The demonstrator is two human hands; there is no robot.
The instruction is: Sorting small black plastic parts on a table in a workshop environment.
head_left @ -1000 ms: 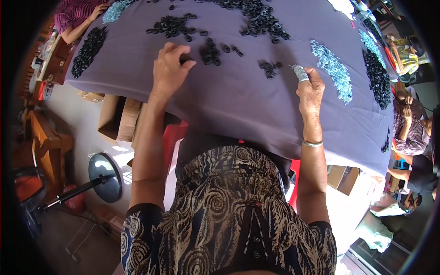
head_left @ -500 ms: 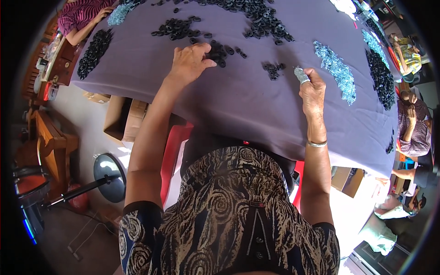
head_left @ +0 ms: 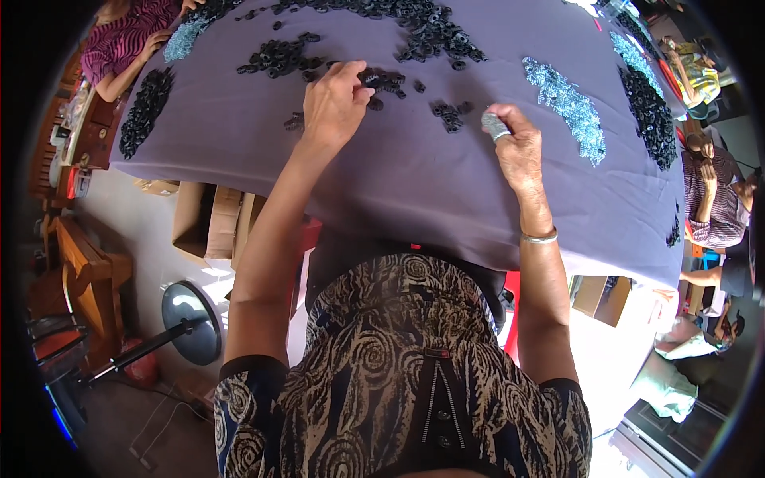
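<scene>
My left hand (head_left: 333, 105) is over the purple-grey tablecloth, its thumb and forefinger closed about a small black ring-shaped part (head_left: 370, 80) at the edge of a loose cluster. More such black rings (head_left: 389, 83) lie just beyond the fingertips. To the right, my right hand (head_left: 518, 142) is raised near a small group of black rings (head_left: 449, 116), with its fingers curled in. A silver-grey wrapping (head_left: 496, 125) covers one of its digits, and a bangle circles the wrist. Whatever this hand may hold is too small or hidden to make out.
Heaps of black rings (head_left: 434, 36) spread over the far table. Beyond my right hand lies a strip of small clear bluish pieces (head_left: 566, 107). Other people sit at the left and right sides. Cardboard boxes (head_left: 205, 223) and a round-based stand (head_left: 191, 323) are at lower left.
My left hand has shifted slightly and its thumb and forefinger now close about a black ring. My right hand has moved left, closer to the small group of rings. The whole view has shifted a little.
</scene>
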